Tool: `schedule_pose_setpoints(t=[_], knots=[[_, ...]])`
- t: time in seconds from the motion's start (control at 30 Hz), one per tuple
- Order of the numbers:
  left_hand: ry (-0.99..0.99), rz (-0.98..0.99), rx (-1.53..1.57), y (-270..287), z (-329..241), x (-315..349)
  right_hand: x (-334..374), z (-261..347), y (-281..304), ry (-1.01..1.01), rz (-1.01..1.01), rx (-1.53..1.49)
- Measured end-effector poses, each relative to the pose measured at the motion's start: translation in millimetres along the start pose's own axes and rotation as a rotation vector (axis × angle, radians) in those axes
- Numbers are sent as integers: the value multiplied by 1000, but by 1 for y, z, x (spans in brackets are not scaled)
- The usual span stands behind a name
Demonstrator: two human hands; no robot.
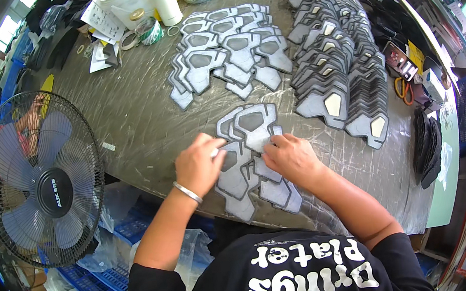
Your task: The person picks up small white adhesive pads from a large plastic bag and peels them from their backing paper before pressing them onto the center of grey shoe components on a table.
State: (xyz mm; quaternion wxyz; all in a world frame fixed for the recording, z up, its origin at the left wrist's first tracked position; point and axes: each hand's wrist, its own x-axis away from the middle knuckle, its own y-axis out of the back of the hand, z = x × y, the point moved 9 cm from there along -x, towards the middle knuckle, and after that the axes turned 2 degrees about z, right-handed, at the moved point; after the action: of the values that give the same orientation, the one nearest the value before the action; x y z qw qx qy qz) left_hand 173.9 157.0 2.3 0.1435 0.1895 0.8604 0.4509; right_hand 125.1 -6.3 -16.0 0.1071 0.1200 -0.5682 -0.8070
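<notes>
In front of me lies a small cluster of flat grey padded pieces [236,181], angular in outline with dark edges, overlapping one another. My left hand [199,164] is at the cluster's left side, thumb and fingers pinched together; something small and whitish shows at the fingertips, too small to name. On the other side my right hand [292,158] has its fingers curled over the right edge of the upper grey padded piece [258,130], its fingertips partly hidden. That piece has a darker five-sided patch near its top.
Farther back lie more overlapping grey pieces [198,61]. To the right run long rows of stacked pieces with cream patches [332,104]. Orange-handled scissors [403,91] and black pieces [426,146] lie at the right edge. A fan [53,190] stands left; a white bottle [165,1] stands at the back.
</notes>
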Motion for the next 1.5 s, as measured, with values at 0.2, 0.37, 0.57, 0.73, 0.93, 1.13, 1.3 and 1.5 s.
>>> schedule_pose_setpoints(t=[0.2,0.37,0.57,0.73,0.93,1.13,1.3,1.5], knots=[[-254,49,-139,-34,-52,21,-5,9,-1,197,-17,109],[-253,57,-191,-39,-51,23,-19,-45,19,-197,-167,-385],[-287,81,-229,-45,-59,19,-16,-125,83,-596,-623,-485],[-195,160,-166,-46,-52,16,6,-82,142,-286,-605,-276],[-239,-35,163,-30,-44,15,116,-6,110,93,-456,13],[-333,229,50,-35,-74,64,144,0,40,-62,-140,-174],[-539,376,-208,-57,-81,108,146,-15,32,-172,-143,-115],[-533,289,-264,-70,-87,113,160,-30,26,-63,-162,-96]])
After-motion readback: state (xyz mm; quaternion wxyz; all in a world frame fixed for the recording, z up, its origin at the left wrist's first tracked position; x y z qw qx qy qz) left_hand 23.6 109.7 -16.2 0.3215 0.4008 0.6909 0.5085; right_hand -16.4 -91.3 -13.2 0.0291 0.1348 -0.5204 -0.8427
